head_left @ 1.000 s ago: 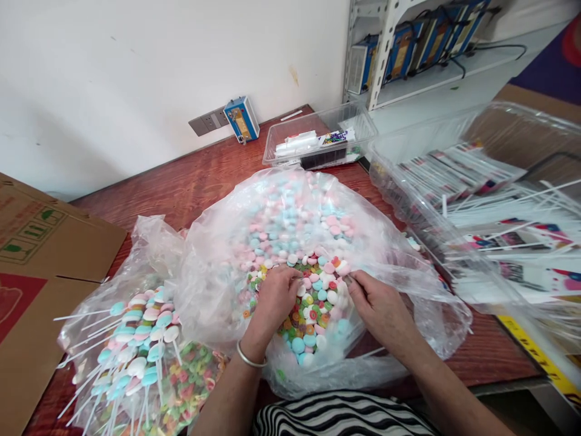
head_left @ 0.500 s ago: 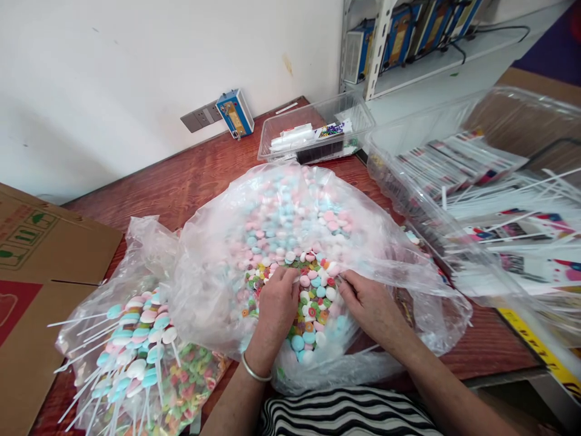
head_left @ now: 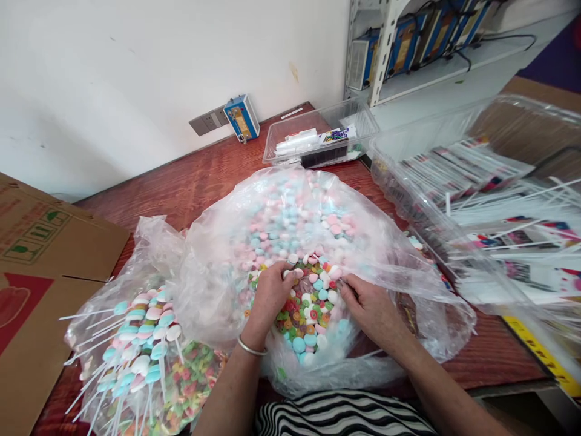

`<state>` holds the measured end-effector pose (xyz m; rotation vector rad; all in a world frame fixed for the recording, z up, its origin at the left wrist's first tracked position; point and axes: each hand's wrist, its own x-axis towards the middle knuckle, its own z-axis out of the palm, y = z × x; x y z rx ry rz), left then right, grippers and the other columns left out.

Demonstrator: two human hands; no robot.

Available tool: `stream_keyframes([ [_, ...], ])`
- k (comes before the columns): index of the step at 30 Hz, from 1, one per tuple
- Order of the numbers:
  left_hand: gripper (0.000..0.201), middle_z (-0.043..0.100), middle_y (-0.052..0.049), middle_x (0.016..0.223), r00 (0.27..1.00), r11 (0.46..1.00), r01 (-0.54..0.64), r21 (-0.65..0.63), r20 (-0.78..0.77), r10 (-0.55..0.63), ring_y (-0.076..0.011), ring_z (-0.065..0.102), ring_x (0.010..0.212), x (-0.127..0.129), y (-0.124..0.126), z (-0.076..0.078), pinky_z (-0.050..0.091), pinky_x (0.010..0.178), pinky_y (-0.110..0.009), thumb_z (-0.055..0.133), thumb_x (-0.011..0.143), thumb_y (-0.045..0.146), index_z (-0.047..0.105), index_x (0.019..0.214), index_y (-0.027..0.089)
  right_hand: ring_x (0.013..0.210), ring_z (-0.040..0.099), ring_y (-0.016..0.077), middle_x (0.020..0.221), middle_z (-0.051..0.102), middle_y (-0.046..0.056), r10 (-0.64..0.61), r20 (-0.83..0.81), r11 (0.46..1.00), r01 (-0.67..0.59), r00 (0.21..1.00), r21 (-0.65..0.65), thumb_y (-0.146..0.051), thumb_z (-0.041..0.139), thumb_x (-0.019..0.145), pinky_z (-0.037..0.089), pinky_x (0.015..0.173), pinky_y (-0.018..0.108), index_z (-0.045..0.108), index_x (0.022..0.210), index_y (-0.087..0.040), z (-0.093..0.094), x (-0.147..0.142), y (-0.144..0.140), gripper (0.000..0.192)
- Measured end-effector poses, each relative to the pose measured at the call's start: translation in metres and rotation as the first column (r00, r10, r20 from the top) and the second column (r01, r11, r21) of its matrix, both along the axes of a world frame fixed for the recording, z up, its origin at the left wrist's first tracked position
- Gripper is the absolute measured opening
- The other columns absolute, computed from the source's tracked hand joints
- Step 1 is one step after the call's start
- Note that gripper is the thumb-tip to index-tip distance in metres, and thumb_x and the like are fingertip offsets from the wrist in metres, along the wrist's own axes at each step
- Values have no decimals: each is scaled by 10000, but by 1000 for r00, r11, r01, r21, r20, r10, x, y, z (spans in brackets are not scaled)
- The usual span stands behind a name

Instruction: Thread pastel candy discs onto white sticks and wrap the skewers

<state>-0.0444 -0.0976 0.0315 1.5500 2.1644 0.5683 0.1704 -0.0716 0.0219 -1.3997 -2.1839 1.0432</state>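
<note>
A large clear plastic bag point(head_left: 213, 242), full of pink, blue and white button-shaped candies point(head_left: 276, 227), lies in front of me with its mouth towards me. My left hand point(head_left: 271, 297), a metal bangle on its wrist, is closed at the left side of the mouth. My right hand point(head_left: 370, 306) pinches the bag's film at the right side. In the opening between them lie ring-shaped gummies point(head_left: 297, 321) in red, green and orange, mixed with round candies. Both sets of fingertips are partly hidden, close to the candies.
Left of the bag, candy lollipops on white sticks point(head_left: 140, 339) lie over a bag of gummies point(head_left: 195, 378). A cardboard box point(head_left: 54, 242) stands far left. Clear plastic bins point(head_left: 408, 212) with sticks and printed packets stand right; a smaller clear container point(head_left: 272, 145) is behind.
My left hand has moved a little left and away from me, uncovering more ring gummies in the opening. My right hand stays nearly in place. The view has shifted slightly.
</note>
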Motion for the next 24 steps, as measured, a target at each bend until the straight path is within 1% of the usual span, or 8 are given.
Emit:
stream_keyframes([
  [3, 125, 683, -19, 768, 995, 995, -84, 62, -39, 87, -178, 594, 717, -3, 2, 2, 408, 683, -285, 606, 811, 234, 704, 882, 206, 637, 529, 182, 669, 558, 2, -4, -4, 1000, 4, 1000, 9, -316, 350, 935, 300, 597, 269, 461, 731, -226, -1, 0, 0, 249],
  [6, 177, 681, -29, 724, 975, 984, -175, 37, 144, 168, -187, 604, 679, -3, 0, 4, 431, 654, -292, 641, 796, 346, 717, 857, 197, 639, 526, 184, 664, 553, 4, -1, -14, 1000, 1, 1000, 10, -308, 352, 929, 297, 598, 272, 446, 713, -228, -2, 1, 0, 249],
  [10, 325, 722, -60, 827, 766, 959, -257, -118, 580, 277, -197, 658, 724, -3, -7, 5, 491, 656, -291, 628, 797, 426, 713, 981, 171, 647, 532, 183, 679, 563, 5, 8, -30, 1000, -8, 1000, 1, -321, 349, 941, 299, 604, 271, 471, 735, -226, -2, 1, 0, 257],
  [13, 293, 731, -72, 936, 685, 952, -273, -137, 667, 293, -194, 669, 806, -3, -11, 3, 513, 728, -299, 622, 810, 354, 709, 1021, 171, 634, 528, 179, 672, 559, 1, 14, -28, 1000, -14, 1000, 0, -336, 352, 946, 295, 601, 269, 465, 730, -226, -3, 0, 0, 268],
  [15, 233, 726, -68, 916, 799, 965, -256, -60, 548, 246, -194, 656, 807, -3, -12, -1, 508, 744, -308, 621, 811, 287, 713, 994, 176, 632, 527, 178, 672, 559, 1, 16, -23, 1000, -16, 1000, 1, -340, 353, 947, 292, 599, 268, 458, 727, -226, -3, 0, 0, 270],
  [18, 225, 695, -63, 991, 978, 970, -159, 183, 161, 130, -197, 632, 866, 2, -13, -9, 486, 794, -322, 588, 832, 190, 683, 1035, 202, 631, 525, 177, 671, 557, 1, 21, -12, 1000, -21, 1000, 7, -325, 350, 944, 287, 597, 267, 449, 724, -227, -3, 0, 1, 261],
  [21, 177, 656, -63, 1009, 987, 953, -30, 300, -145, 76, -199, 609, 888, 10, -13, -18, 469, 771, -311, 541, 881, 174, 635, 1027, 209, 621, 517, 175, 659, 548, -3, 23, -1, 1000, -23, 1000, 21, -321, 356, 943, 279, 593, 267, 429, 710, -228, -4, 0, 1, 261],
  [24, 77, 618, -56, 969, 976, 953, 50, 300, -219, 18, -192, 590, 866, 16, -11, -22, 461, 738, -293, 537, 891, 165, 602, 906, 203, 621, 517, 174, 658, 548, -5, 21, 5, 999, -21, 1000, 34, -327, 366, 948, 273, 591, 268, 426, 710, -228, -6, 0, 1, 264],
])
